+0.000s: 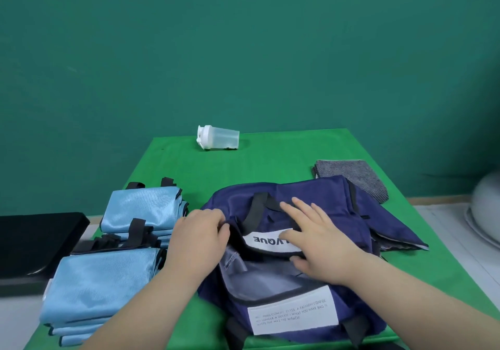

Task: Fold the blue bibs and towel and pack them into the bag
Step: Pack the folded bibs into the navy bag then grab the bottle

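– Gripping the bag, is the left hand?
– Yes. Its fingers are curled round the rim of the opening, on the bag's left side. The right hand lies flat on the upper flap, fingers straight and spread, partly over a white label.
– And the bibs?
– Folded on the green table, just left of the bag: a near stack and a far stack.
– The towel?
– Grey, folded, behind the bag's right end. A clear bottle lies on its side at the far edge.
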`<action>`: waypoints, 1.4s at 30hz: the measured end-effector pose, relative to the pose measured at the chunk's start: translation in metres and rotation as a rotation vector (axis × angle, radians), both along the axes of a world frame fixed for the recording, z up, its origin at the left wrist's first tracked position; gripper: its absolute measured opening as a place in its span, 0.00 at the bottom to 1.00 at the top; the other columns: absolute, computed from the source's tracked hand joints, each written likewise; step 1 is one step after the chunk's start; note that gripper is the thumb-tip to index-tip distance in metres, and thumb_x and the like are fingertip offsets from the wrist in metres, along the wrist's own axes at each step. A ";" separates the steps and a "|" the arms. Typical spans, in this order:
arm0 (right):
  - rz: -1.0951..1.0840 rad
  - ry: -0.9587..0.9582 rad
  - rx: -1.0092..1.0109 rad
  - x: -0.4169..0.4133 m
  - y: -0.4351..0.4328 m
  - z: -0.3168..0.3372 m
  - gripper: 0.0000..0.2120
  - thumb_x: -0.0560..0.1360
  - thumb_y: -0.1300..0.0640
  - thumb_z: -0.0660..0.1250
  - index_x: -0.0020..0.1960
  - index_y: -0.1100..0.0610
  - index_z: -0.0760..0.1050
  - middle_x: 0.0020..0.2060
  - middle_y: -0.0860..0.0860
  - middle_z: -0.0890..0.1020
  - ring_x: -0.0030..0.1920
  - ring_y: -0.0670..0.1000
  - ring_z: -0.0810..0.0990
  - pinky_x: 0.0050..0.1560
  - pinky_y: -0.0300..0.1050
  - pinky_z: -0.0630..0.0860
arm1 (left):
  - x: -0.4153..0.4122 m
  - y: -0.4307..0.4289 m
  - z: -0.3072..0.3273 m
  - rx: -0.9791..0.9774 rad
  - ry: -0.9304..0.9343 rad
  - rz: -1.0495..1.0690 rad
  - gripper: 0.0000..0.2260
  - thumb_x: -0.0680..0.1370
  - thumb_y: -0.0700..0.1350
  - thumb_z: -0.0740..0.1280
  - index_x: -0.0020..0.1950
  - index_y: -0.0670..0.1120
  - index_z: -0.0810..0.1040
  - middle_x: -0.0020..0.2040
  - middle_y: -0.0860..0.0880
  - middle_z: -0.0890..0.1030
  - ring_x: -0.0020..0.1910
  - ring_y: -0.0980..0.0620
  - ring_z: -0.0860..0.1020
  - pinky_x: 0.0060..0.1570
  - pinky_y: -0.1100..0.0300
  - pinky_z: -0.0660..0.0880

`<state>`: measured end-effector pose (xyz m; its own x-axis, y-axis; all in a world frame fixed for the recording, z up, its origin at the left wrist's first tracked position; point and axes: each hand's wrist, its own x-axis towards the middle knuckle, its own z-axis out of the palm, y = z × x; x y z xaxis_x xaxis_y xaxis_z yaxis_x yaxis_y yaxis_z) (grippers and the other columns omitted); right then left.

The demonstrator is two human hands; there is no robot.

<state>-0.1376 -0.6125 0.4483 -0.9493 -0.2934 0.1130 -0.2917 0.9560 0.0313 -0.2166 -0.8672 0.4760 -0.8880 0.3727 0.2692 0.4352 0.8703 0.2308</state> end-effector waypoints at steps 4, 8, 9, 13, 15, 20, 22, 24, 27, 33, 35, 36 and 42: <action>0.186 0.001 -0.003 -0.004 -0.023 0.006 0.16 0.72 0.40 0.61 0.57 0.41 0.79 0.80 0.51 0.54 0.81 0.57 0.45 0.77 0.59 0.45 | 0.004 0.000 0.005 0.353 -0.125 0.104 0.06 0.77 0.46 0.64 0.43 0.54 0.68 0.36 0.53 0.77 0.39 0.50 0.76 0.42 0.49 0.75; 0.070 0.008 0.114 -0.013 -0.031 0.009 0.24 0.70 0.35 0.62 0.62 0.42 0.78 0.79 0.55 0.58 0.80 0.61 0.52 0.75 0.66 0.55 | 0.008 -0.004 0.011 0.381 -0.121 0.061 0.10 0.79 0.43 0.63 0.41 0.53 0.66 0.33 0.53 0.74 0.34 0.54 0.71 0.34 0.55 0.69; 0.033 0.015 0.104 -0.014 -0.030 0.011 0.26 0.69 0.35 0.62 0.64 0.43 0.77 0.79 0.55 0.59 0.79 0.61 0.54 0.74 0.66 0.58 | 0.009 -0.007 0.011 0.357 -0.113 0.020 0.10 0.80 0.42 0.62 0.41 0.54 0.68 0.36 0.54 0.75 0.36 0.56 0.72 0.35 0.57 0.69; -0.078 0.022 0.016 -0.014 -0.023 0.023 0.34 0.68 0.32 0.62 0.70 0.47 0.71 0.79 0.55 0.58 0.79 0.60 0.55 0.73 0.66 0.62 | 0.007 -0.022 0.000 0.152 0.039 -0.135 0.11 0.78 0.41 0.61 0.45 0.54 0.81 0.43 0.58 0.78 0.44 0.52 0.77 0.45 0.50 0.77; -0.127 -0.010 -0.006 -0.015 -0.019 0.028 0.41 0.69 0.30 0.61 0.77 0.46 0.61 0.81 0.53 0.52 0.80 0.57 0.48 0.76 0.64 0.56 | 0.005 -0.025 -0.005 0.048 0.091 -0.161 0.10 0.76 0.44 0.63 0.51 0.52 0.83 0.43 0.57 0.79 0.45 0.51 0.77 0.46 0.49 0.78; -0.197 -0.108 -0.002 -0.021 -0.016 0.032 0.50 0.68 0.25 0.59 0.81 0.46 0.46 0.80 0.50 0.39 0.80 0.56 0.36 0.78 0.63 0.44 | -0.001 -0.026 -0.004 -0.109 0.051 -0.179 0.28 0.68 0.58 0.75 0.65 0.51 0.78 0.53 0.57 0.78 0.56 0.51 0.76 0.54 0.51 0.78; -0.199 -0.099 0.044 -0.022 -0.019 0.027 0.52 0.65 0.23 0.58 0.81 0.47 0.48 0.81 0.52 0.39 0.80 0.58 0.36 0.76 0.67 0.42 | -0.002 -0.027 -0.004 -0.166 0.033 -0.168 0.37 0.64 0.65 0.73 0.68 0.50 0.75 0.58 0.56 0.77 0.61 0.50 0.74 0.57 0.52 0.77; -0.215 -0.066 0.077 -0.024 -0.022 0.020 0.53 0.62 0.22 0.58 0.80 0.48 0.53 0.81 0.55 0.44 0.80 0.61 0.41 0.74 0.72 0.42 | -0.003 -0.027 -0.005 -0.207 0.012 -0.165 0.42 0.62 0.67 0.72 0.72 0.50 0.71 0.64 0.56 0.75 0.66 0.50 0.70 0.61 0.51 0.75; -0.249 -0.026 0.159 -0.030 -0.022 0.011 0.54 0.57 0.23 0.62 0.77 0.50 0.64 0.79 0.60 0.56 0.79 0.66 0.53 0.69 0.78 0.50 | -0.004 -0.027 -0.011 -0.254 -0.052 -0.173 0.49 0.64 0.66 0.73 0.79 0.49 0.58 0.74 0.54 0.64 0.74 0.49 0.60 0.72 0.51 0.65; -0.413 0.085 0.260 -0.060 -0.008 0.017 0.54 0.61 0.24 0.64 0.81 0.44 0.53 0.80 0.60 0.45 0.79 0.67 0.43 0.68 0.80 0.43 | -0.004 -0.016 -0.018 -0.306 -0.162 -0.164 0.61 0.64 0.67 0.74 0.80 0.51 0.35 0.78 0.49 0.30 0.79 0.45 0.41 0.78 0.48 0.51; -0.433 0.096 0.296 -0.068 -0.005 0.017 0.53 0.66 0.24 0.60 0.81 0.43 0.42 0.79 0.59 0.36 0.78 0.67 0.36 0.67 0.79 0.39 | -0.008 -0.014 -0.021 -0.299 -0.182 -0.155 0.62 0.64 0.67 0.75 0.79 0.52 0.33 0.77 0.48 0.28 0.80 0.44 0.42 0.78 0.47 0.53; -0.441 0.106 0.317 -0.072 -0.004 0.018 0.52 0.67 0.24 0.60 0.81 0.43 0.40 0.78 0.59 0.34 0.77 0.67 0.34 0.67 0.79 0.39 | -0.010 -0.013 -0.022 -0.289 -0.185 -0.155 0.63 0.63 0.67 0.75 0.79 0.52 0.32 0.78 0.48 0.28 0.80 0.44 0.45 0.77 0.48 0.56; -0.481 0.292 0.232 -0.095 -0.004 0.032 0.49 0.67 0.32 0.68 0.81 0.44 0.49 0.80 0.60 0.41 0.79 0.67 0.41 0.68 0.79 0.44 | -0.019 0.001 -0.028 -0.128 -0.166 -0.170 0.61 0.67 0.59 0.76 0.76 0.55 0.27 0.79 0.52 0.31 0.73 0.48 0.65 0.62 0.56 0.73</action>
